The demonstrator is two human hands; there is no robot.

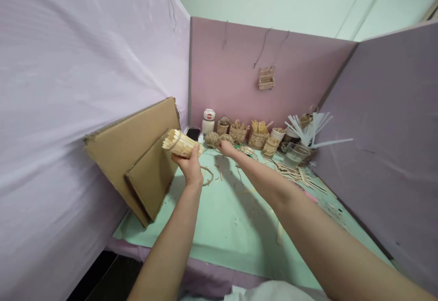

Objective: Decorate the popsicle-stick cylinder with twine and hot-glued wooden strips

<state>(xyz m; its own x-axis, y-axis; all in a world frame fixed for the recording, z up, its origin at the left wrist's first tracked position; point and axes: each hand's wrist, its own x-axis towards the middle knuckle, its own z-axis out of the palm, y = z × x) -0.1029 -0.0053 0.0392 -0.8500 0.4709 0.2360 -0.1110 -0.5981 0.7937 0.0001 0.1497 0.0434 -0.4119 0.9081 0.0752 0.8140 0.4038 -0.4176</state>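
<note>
My left hand (189, 166) is wrapped round a wooden-stick cup (181, 143), tilted on its side above the table with its stick ends pointing left. A band of twine runs round the cup near that end. Stretched out to the back of the table, my right hand (226, 148) has its fingers closed beside the twine balls (212, 140). Whatever its fingertips hold is too small to make out. A loop of brown twine (208, 176) lies on the table just right of my left wrist.
Cardboard sheets (137, 150) lean against the left partition. Along the back stand a white jar (208, 122), stick-filled baskets (258, 137) and a clear cup (296, 155) near white strips (310, 127). Loose sticks (301, 175) lie at right. A small wooden holder (266, 80) hangs behind.
</note>
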